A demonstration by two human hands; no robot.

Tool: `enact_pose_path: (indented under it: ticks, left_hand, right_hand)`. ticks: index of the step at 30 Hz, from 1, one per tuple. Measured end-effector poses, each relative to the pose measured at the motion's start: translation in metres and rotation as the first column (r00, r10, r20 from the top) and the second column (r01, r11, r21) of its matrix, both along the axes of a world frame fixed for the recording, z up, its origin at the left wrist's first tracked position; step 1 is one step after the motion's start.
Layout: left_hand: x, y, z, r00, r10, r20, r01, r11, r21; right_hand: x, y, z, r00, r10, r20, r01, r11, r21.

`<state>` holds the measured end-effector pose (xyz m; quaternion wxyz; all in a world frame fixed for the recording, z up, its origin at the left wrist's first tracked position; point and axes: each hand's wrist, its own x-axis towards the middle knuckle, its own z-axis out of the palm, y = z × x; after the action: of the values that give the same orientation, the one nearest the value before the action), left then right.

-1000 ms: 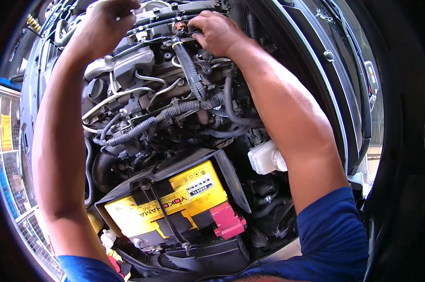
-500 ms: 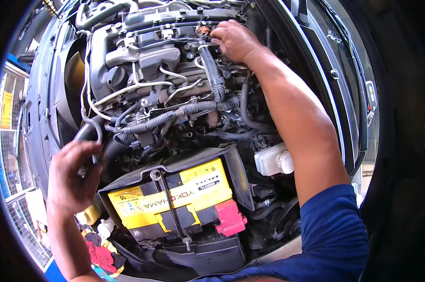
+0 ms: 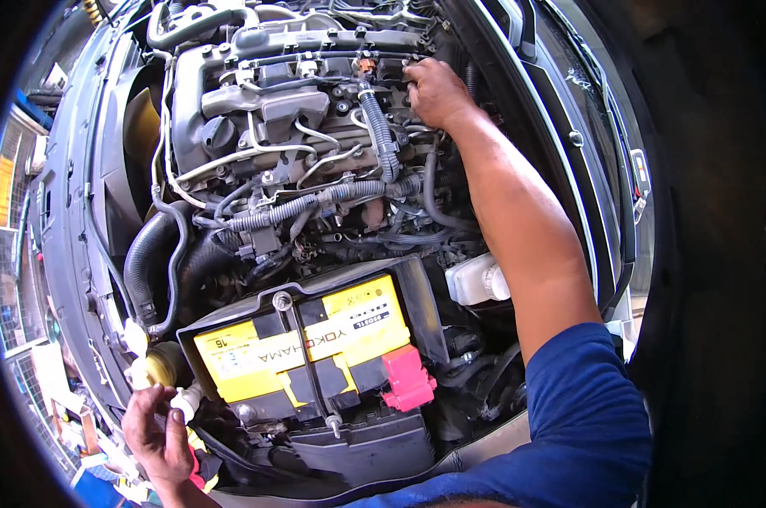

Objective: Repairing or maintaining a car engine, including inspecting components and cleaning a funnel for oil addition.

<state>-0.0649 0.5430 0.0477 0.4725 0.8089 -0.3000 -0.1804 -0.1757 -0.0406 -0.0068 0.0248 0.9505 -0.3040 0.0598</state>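
Observation:
At the far right of the engine (image 3: 290, 106), my right hand (image 3: 440, 95) reaches in next to the orange connector (image 3: 367, 66). Its fingers are bent down against small parts by the fuel rail, and what they grip is hidden. Down at the lower left, my left hand (image 3: 156, 438) is raised beside a white plastic neck (image 3: 185, 401) and a yellowish cap (image 3: 152, 371). Thumb and fingers are loosely bent and apart, and I see nothing held in them. A ribbed black hose (image 3: 379, 127) runs below the orange connector.
A yellow and black car battery (image 3: 315, 343) sits in front, held by a metal bar, with a red terminal cover (image 3: 410, 378). A translucent reservoir (image 3: 476, 281) stands right of it. A thick black hose (image 3: 150, 262) curves at left. The windscreen edge runs along the right.
My left hand has moved down, from over the thick hose to beside the yellowish cap. My right hand stays at the engine's far right, slightly away from the orange connector. The view has shifted slightly.

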Motion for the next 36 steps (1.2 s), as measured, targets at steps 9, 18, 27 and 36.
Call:
enact_pose_path:
  ticks: [9, 18, 27, 36]
  left_hand:
    - [-0.036, 0.078, -0.031, 0.949, 0.289, 0.126, -0.285, 0.957, -0.047]
    - [-0.074, 0.131, -0.044, 0.866, 0.149, 0.478, -0.321, 0.898, 0.301]
    - [-0.081, 0.148, -0.057, 0.842, 0.204, 0.499, -0.311, 0.940, 0.142]
    - [-0.086, 0.177, -0.058, 0.955, 0.180, 0.237, -0.249, 0.919, 0.306]
  right_hand:
    - [-0.034, 0.040, 0.038, 0.952, -0.085, 0.294, 0.013, 0.971, 0.240]
    - [-0.141, 0.125, 0.077, 0.772, -0.442, 0.457, 0.092, 0.789, 0.608]
    - [-0.190, 0.238, 0.075, 0.825, -0.447, 0.345, -0.006, 0.605, 0.796]
    - [-0.205, 0.338, 0.089, 0.908, -0.334, 0.254, 0.028, 0.653, 0.757]
